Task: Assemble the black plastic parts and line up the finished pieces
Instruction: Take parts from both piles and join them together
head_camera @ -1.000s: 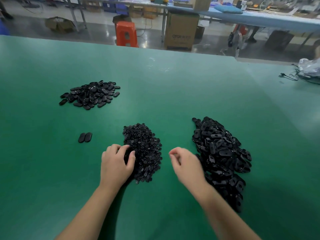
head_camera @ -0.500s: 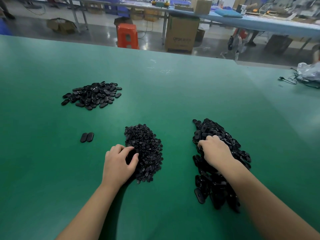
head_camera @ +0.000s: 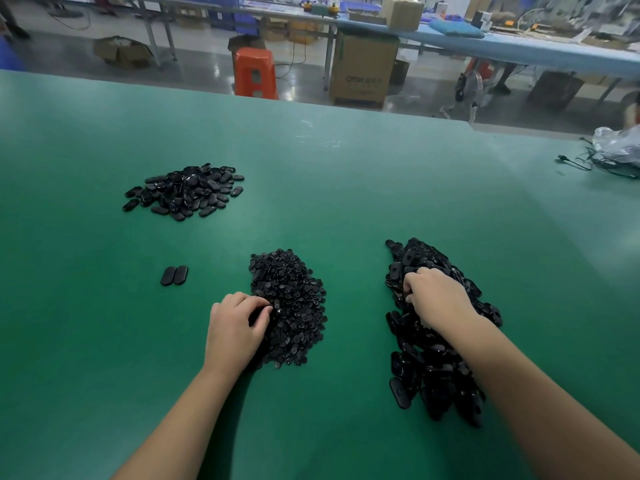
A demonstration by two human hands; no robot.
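Three heaps of black plastic parts lie on the green table [head_camera: 346, 188]. A middle heap of small round pieces [head_camera: 294, 299] has my left hand [head_camera: 235, 327] at its left edge, thumb and fingers pinched into the pieces. On the right, a long heap of oval shells [head_camera: 436, 368] lies under my right hand [head_camera: 436, 299], whose fingers curl down into its upper part. What either hand holds is hidden. Two finished oval pieces [head_camera: 174, 275] lie side by side to the left. A farther heap of oval parts [head_camera: 187, 190] sits at the back left.
A plastic bag [head_camera: 620, 143] and black cables [head_camera: 588, 164] lie at the table's far right. Beyond the far edge stand an orange stool [head_camera: 255, 72], a cardboard box [head_camera: 362, 69] and a long blue workbench [head_camera: 519, 50].
My right hand moved from the gap between the heaps onto the right heap and dug its fingers in. My left hand stayed at the small-piece heap, its fingers pinching closer.
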